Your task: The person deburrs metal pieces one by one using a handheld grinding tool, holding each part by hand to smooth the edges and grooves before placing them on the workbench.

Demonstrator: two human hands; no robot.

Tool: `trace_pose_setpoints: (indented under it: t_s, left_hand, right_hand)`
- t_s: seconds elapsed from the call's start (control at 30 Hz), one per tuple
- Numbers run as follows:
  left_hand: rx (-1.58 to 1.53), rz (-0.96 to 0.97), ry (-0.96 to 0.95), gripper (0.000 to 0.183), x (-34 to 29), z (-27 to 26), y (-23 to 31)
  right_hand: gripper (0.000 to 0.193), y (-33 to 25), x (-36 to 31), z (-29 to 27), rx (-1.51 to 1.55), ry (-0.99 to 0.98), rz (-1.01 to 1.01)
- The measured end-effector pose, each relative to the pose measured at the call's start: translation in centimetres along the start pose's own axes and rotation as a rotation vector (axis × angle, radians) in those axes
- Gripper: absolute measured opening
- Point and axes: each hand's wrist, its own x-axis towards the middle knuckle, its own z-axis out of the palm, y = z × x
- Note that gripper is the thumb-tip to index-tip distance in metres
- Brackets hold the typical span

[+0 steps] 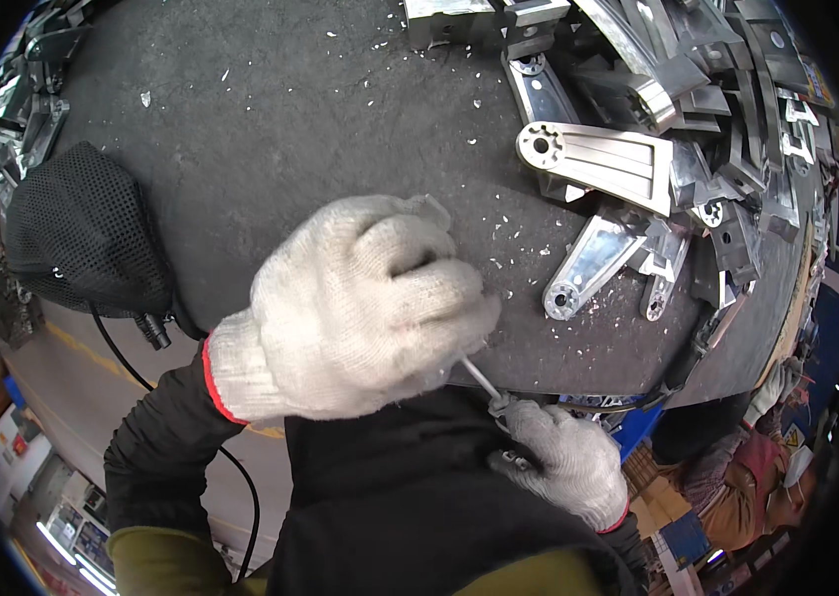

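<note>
My left hand [370,298], in a white knitted glove with a red cuff edge, is raised over the near edge of the dark table. Its fingers are curled inward, and whatever they hold is hidden behind the glove. Lower and to the right, my right hand [568,459], gloved likewise, closes on a thin metal rod tool [480,377]. The rod slants up and left to the underside of my left hand, where its tip is lost from sight. To the right of my left hand lies a silvery metal bracket [588,266] with a round notched end.
A larger bracket [603,164] rests against a heap of metal parts [727,129] at the right. Black mesh [87,233] covers a bulky thing with a cable at left. Metal chips litter the tabletop [271,109]. Another person [752,487] is at the lower right.
</note>
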Motion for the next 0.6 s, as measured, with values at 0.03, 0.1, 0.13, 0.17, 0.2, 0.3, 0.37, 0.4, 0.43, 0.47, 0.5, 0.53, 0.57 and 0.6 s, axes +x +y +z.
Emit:
trace_pose_setpoints:
  t_s: [0.03, 0.1, 0.13, 0.17, 0.2, 0.3, 0.37, 0.4, 0.43, 0.47, 0.5, 0.53, 0.57, 0.6]
  left_hand:
    - [-0.006, 0.01, 0.003, 0.068, 0.1, 0.1, -0.2]
    - [-0.011, 0.035, -0.001, 0.068, 0.1, -0.2, -0.2]
    - [0.009, 0.012, -0.048, 0.069, 0.2, -0.4, 0.0]
    - [0.03, -0.007, -0.097, 0.069, 0.2, -0.5, 0.2]
    - [0.024, 0.018, -0.111, 0.069, 0.1, -0.6, 0.4]
    - [0.122, 0.002, -0.128, 0.071, 0.4, -0.8, 1.1]
    - [0.135, 0.001, -0.166, 0.074, 0.6, -0.9, 1.5]
    - [0.162, -0.038, -0.181, 0.078, 0.9, -0.7, 1.4]
    - [0.16, -0.037, -0.191, 0.081, 0.9, -1.0, 1.5]
    - [0.152, -0.008, -0.233, 0.081, 0.8, -1.0, 1.5]
    - [0.162, 0.004, -0.199, 0.08, 0.8, -0.9, 1.4]
    - [0.176, 0.008, -0.157, 0.079, 0.9, -0.9, 1.5]
    - [0.154, 0.005, -0.179, 0.073, 1.1, -0.8, 1.6]
    - [0.152, 0.024, -0.213, 0.073, 1.1, -0.8, 1.6]
  right_hand:
    - [0.064, -0.1, -0.1, 0.2, -0.1, 0.052, 0.002]
    - [0.066, -0.2, -0.4, 0.5, -0.107, 0.084, -0.016]
    - [0.067, -0.2, -0.7, 0.9, -0.116, 0.111, -0.03]
    - [0.067, -0.2, -0.9, 1.1, -0.1, 0.126, -0.016]
    - [0.065, -0.3, -0.8, 1.2, -0.071, 0.057, 0.012]
    - [0.066, -0.7, -1.0, 0.9, -0.02, 0.026, 0.034]
    - [0.074, -0.3, -1.1, 0.8, -0.046, 0.058, -0.024]
    - [0.074, 0.2, -1.0, 0.8, 0.008, 0.083, 0.002]
    - [0.077, 0.2, -1.1, 0.7, 0.014, 0.09, -0.041]
    - [0.079, 0.4, -1.2, 0.6, 0.014, 0.096, -0.08]
    - [0.084, 0.8, -1.4, 0.9, 0.029, 0.125, -0.125]
    - [0.084, 1.4, -1.6, 1.4, 0.068, 0.137, -0.121]
    - [0.082, 2.0, -1.9, 2.0, 0.081, 0.209, -0.178]
    - [0.08, 2.6, -2.0, 2.6, 0.093, 0.283, -0.235]
